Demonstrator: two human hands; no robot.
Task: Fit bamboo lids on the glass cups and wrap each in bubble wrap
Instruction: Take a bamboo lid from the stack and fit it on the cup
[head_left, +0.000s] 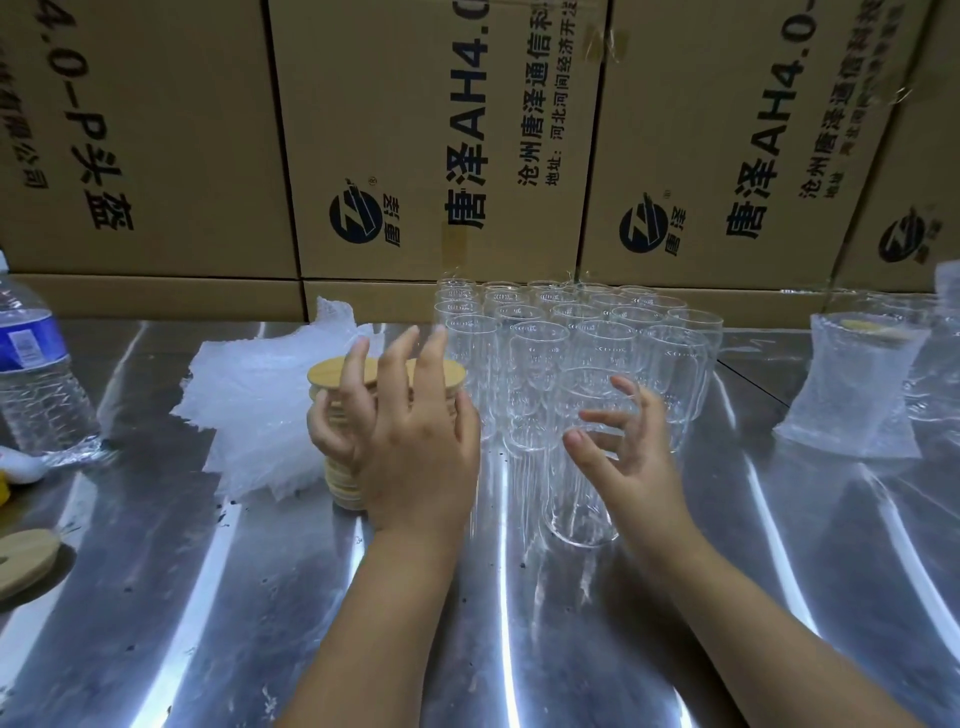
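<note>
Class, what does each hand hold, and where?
The left hand grips the lid stack by its sides; the right hand, spread beside the nearest cup, holds nothing.

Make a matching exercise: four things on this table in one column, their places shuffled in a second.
Things
1. water bottle
2. stack of bamboo lids
3. wrapped cup
4. loose bamboo lid

Places
A. lying flat at the near left edge of the table
B. on the right side, standing
C. at the left edge, upright, farther back
D. between the bubble wrap and the glass cups

Pairs: 1-C, 2-D, 3-B, 4-A
</note>
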